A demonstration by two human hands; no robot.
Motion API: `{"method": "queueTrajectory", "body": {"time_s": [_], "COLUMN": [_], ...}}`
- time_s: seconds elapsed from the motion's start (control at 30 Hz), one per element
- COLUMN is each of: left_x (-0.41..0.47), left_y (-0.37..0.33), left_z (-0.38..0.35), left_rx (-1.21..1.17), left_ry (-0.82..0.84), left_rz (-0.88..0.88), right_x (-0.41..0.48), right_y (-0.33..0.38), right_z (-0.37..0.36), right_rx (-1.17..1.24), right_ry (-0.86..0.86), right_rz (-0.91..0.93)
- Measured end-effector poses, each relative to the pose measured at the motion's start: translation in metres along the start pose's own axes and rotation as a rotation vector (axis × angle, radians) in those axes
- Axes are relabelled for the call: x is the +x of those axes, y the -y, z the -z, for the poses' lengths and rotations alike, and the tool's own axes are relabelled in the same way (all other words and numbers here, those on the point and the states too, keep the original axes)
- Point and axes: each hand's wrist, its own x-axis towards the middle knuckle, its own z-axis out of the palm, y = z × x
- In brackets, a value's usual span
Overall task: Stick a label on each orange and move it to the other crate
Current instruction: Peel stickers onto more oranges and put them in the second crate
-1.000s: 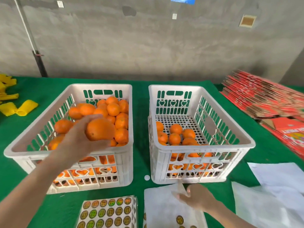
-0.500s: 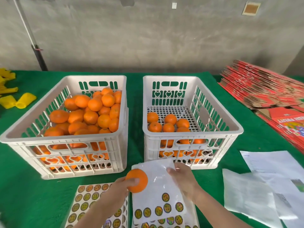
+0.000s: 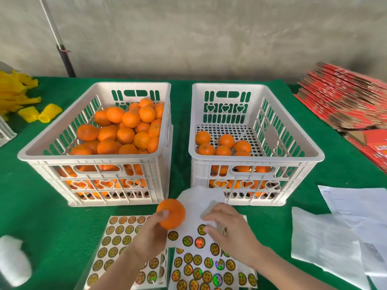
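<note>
Head view shows the left hand (image 3: 150, 235) gripping one orange (image 3: 172, 214), fingers curled round its lower side, holding it above the near part of the worktop (image 3: 41, 216), just in front of the gap between the two crates. The right hand (image 3: 228, 229) lies on the right label sheet (image 3: 201, 266), its fingers bent down at a round label (image 3: 202, 229) in the top row, where the white backing curls up. Whether they already pinch that label I cannot tell. A second sheet (image 3: 117, 241) lies beside it under the left forearm.

The left crate (image 3: 27, 152) is heaped with oranges and the right crate (image 3: 314, 155) holds only a few on its floor, so the job looks early. The step in hand seems to be lifting a label for this orange. Next, the label needs to come free without folding, go sticky side down onto bare peel and be pressed flat — then the orange wants carrying over the rim of the right crate and setting among the others
</note>
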Motion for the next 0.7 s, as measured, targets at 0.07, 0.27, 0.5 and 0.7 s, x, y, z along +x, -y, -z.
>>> {"method": "queueTrajectory", "body": {"time_s": [0.07, 0.27, 0.5, 0.7], "left_x": [-0.001, 0.000, 0.005, 0.007], "left_y": [0.002, 0.004, -0.003, -0.006], "left_z": [-0.002, -0.006, -0.002, 0.004], "left_rx": [-0.034, -0.215, -0.224, -0.009], "left_ry": [0.005, -0.013, -0.010, 0.015], "left_rz": [-0.010, -0.027, -0.044, 0.025], "right_x": [0.000, 0.008, 0.009, 0.008], "right_y": [0.001, 0.007, 0.014, 0.019], "right_z": [-0.009, -0.013, -0.008, -0.006], "right_rx": [-0.012, -0.080, -0.087, 0.030], "right_ry": [0.053, 0.042, -0.019, -0.050], "right_rz": [0.043, 0.142, 0.025, 0.015]}}
